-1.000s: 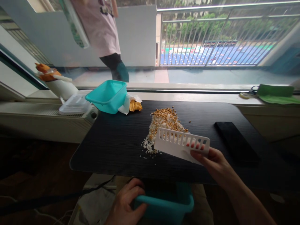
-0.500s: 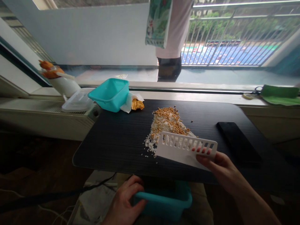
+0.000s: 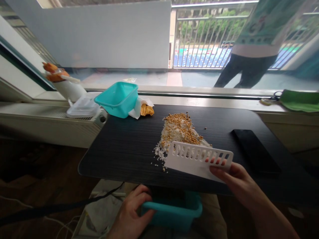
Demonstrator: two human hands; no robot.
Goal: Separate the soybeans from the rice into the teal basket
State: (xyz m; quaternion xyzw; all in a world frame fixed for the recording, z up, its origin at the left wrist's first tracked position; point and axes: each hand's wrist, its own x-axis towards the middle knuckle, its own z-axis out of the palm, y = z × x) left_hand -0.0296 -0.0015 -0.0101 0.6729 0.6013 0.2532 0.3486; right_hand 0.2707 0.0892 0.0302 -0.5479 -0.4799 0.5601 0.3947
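My right hand grips the right end of a white plastic panel with a row of slots along its upper edge. The panel leans at the near side of a heap of white rice grains and yellow-brown beans, hiding part of it. Whether the panel touches the tabletop, I cannot tell. Below the table's front edge, my left hand is closed round the left rim of a teal plastic tub. The tub sits at my lap, and its inside is dark and partly hidden by the table.
A black phone lies at the right of the dark table. At the back left stand another teal tub, a crumpled yellow cloth and a clear lid. A green cloth rests on the sill. Outside the window is a person.
The person outside has moved to the right. My right hand and the panel have shifted very slightly right and down; the tub at my lap has moved a little left. Both grips stay the same.
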